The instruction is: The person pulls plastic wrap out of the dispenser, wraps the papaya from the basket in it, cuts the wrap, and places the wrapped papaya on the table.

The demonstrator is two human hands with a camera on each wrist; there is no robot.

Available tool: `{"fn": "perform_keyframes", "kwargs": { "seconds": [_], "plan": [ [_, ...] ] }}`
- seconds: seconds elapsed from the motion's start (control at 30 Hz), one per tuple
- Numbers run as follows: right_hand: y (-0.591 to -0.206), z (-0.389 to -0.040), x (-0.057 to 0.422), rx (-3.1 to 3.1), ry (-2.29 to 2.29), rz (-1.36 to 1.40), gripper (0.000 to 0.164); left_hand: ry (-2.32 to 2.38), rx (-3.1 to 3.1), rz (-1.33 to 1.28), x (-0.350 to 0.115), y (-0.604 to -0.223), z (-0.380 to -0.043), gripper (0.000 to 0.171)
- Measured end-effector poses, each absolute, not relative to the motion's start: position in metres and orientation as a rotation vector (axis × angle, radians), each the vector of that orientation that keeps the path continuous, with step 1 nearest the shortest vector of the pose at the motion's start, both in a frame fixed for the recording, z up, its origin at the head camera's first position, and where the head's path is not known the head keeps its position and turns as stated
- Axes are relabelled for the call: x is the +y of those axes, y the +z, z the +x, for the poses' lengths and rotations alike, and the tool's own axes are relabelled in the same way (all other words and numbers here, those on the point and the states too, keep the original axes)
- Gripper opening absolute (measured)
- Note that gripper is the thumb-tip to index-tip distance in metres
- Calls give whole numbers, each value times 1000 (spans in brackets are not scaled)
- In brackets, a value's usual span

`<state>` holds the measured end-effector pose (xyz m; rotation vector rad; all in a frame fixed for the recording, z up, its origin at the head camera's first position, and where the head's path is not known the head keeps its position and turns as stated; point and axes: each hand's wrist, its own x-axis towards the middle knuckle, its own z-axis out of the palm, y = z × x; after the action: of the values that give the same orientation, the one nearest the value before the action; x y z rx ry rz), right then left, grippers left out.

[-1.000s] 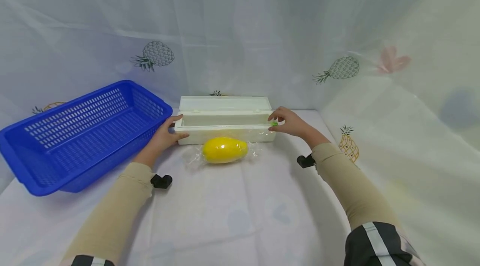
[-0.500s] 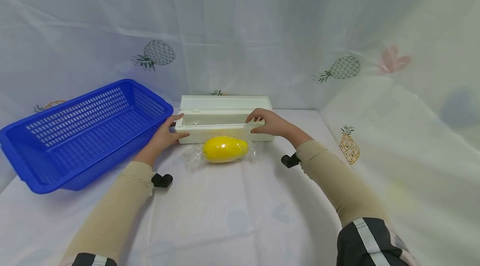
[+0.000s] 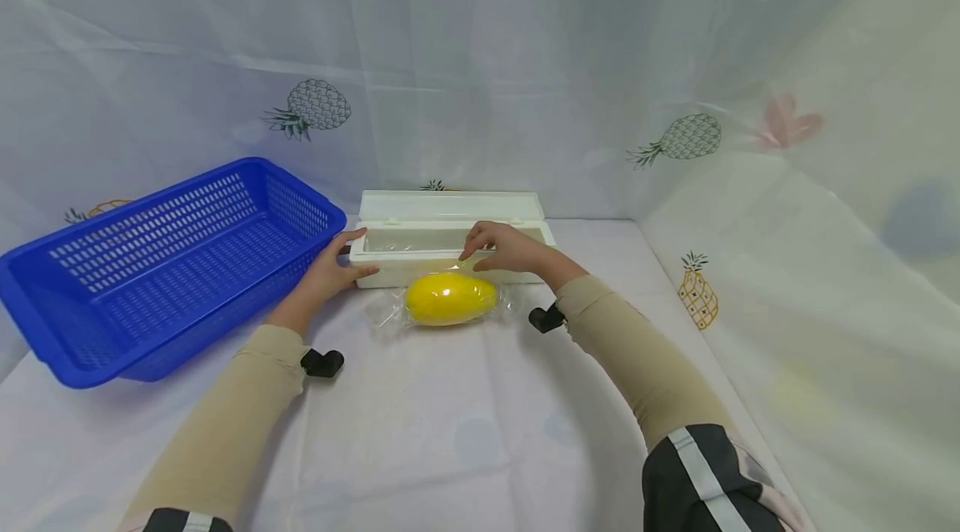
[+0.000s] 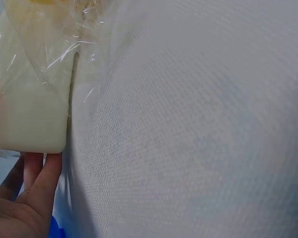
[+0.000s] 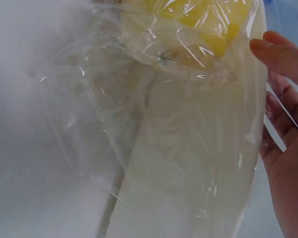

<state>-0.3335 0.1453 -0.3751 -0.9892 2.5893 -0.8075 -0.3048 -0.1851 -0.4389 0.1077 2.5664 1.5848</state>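
Note:
A long white cling film dispenser (image 3: 393, 272) stands at the back middle, its lid (image 3: 450, 203) raised. My left hand (image 3: 326, 269) grips its left end, thumb on the front and fingers against the end wall (image 4: 27, 124). My right hand (image 3: 510, 251) is at the front edge, right of the middle, thumb and fingers bent around that edge; the green slide cutter is hidden by the hand. Clear film hangs over the dispenser's front. Directly before it lies a smooth yellow mango-like fruit (image 3: 450, 299), wrapped in film (image 5: 89, 99) that spreads crumpled at both ends.
A blue slotted plastic basket (image 3: 172, 273) stands at the left, its right rim close to my left hand. Behind the dispenser rises a pale curtain printed with pineapples (image 3: 318, 104). White cloth (image 3: 420, 415) covers the table.
My right hand has slid left along the dispenser's front edge, from its right end towards the middle. The green cutter no longer shows at the right end. Left hand and fruit stay put.

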Motion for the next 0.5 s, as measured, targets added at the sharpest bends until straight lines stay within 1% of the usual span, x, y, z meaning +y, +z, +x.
{"fn": "perform_keyframes", "kwargs": {
  "seconds": [0.3,0.5],
  "plan": [
    [-381,-340,144,2582,-947,-972,13,1578,2515,43,-186,-435,-306,86],
    [-381,-340,145,2594,-954,-916,14,1455,2556,74,-189,-430,-304,92]
  ]
}}
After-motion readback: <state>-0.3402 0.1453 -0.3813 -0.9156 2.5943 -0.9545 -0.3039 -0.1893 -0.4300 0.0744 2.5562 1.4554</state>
